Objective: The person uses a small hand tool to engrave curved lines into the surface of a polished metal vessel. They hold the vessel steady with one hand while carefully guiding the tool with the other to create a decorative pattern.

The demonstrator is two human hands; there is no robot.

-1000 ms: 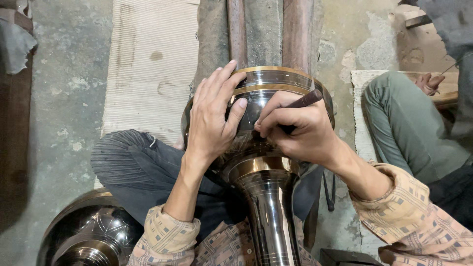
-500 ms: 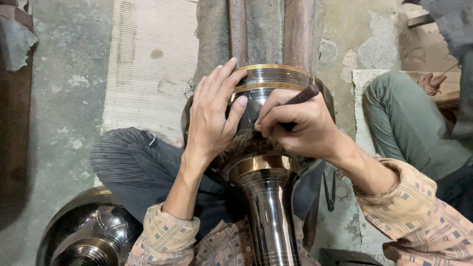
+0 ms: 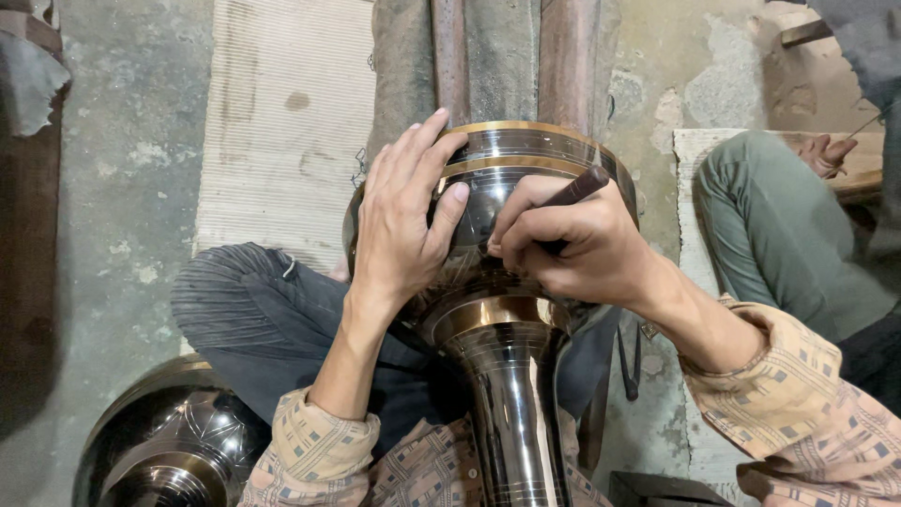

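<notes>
Rough concrete floor, grey and patchy, with a pale ribbed mat laid on it ahead of me. Two reddish-brown bars run away from the work at the top of the view.

I see the person sitting cross-legged in dark striped trousers, with patterned tan sleeves. A polished metal vase lies across the lap, its narrow neck pointing toward the camera and its round body away. The body is dark and mirror-like, with brass-coloured bands at the far rim and at the collar where the neck begins.

Left hand: lies flat on the left side of the vase body, fingers spread and stretched toward the far band, thumb against the metal. It presses on the vase rather than closing round it.

Right hand: fingers bunched tight round a thin dark engraving tool, held like a pen. The tool's upper end sticks out above the knuckles; its tip is hidden behind the fingers at the vase surface, so I cannot tell the exact contact spot.

A second dark polished vessel sits on the floor at lower left. At right, another person's knee in green trousers, well apart from the vase.
</notes>
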